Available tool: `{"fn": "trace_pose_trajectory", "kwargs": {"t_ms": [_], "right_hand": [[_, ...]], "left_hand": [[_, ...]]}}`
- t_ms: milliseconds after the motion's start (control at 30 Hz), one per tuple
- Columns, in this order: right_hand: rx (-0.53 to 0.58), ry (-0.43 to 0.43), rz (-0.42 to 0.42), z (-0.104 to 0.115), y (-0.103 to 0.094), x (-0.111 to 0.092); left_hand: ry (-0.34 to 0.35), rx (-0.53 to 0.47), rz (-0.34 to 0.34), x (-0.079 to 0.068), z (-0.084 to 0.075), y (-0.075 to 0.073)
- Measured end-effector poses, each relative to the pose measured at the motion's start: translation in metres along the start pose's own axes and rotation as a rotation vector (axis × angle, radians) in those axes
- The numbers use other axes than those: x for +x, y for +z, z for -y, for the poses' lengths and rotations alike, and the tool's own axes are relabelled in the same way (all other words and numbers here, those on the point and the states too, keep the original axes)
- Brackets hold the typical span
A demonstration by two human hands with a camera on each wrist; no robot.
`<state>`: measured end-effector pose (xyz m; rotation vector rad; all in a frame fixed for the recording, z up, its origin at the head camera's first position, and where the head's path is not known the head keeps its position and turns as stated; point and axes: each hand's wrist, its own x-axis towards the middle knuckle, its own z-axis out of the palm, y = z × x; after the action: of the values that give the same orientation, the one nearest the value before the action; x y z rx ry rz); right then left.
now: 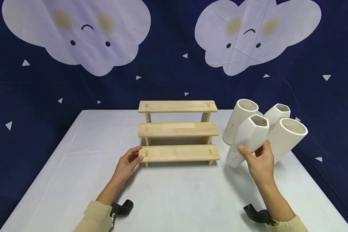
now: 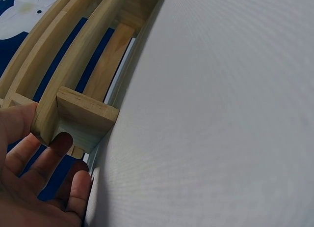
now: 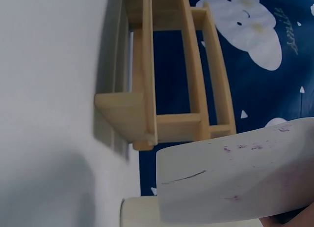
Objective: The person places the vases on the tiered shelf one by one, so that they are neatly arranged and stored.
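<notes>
A three-tier wooden shelf stand (image 1: 178, 153) sits on the white table. My left hand (image 1: 127, 166) grips the left end of its lowest tier, thumb on top and fingers beneath; the left wrist view shows the fingers around the board end (image 2: 46, 121). With my right hand (image 1: 261, 166) I hold a white faceted vase (image 1: 247, 138) by its side, thumb in front. It leans with its opening up and to the right. In the right wrist view purple specks and a dark scratch mark the vase (image 3: 230, 178), and only a bit of the hand shows.
Behind and beside the held vase stand a white cylindrical vase (image 1: 235, 124), a second faceted vase (image 1: 275, 115) and another cylindrical vase (image 1: 287, 140), near the table's right edge. A dark blue cloth with clouds (image 1: 162, 48) hangs behind the table (image 1: 174, 196).
</notes>
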<state>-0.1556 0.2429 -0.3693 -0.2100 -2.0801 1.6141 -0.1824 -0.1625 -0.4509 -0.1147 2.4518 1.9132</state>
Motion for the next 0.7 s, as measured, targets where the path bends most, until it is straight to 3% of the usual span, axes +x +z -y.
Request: {"fn": "trace_pose_trajectory", "kwargs": {"t_ms": [700], "right_hand": [[0.115,-0.067,0.090,0.028,0.019,-0.010]], "left_hand": [[-0.004,-0.006,0.009,-0.001,-0.001,-0.001]]}}
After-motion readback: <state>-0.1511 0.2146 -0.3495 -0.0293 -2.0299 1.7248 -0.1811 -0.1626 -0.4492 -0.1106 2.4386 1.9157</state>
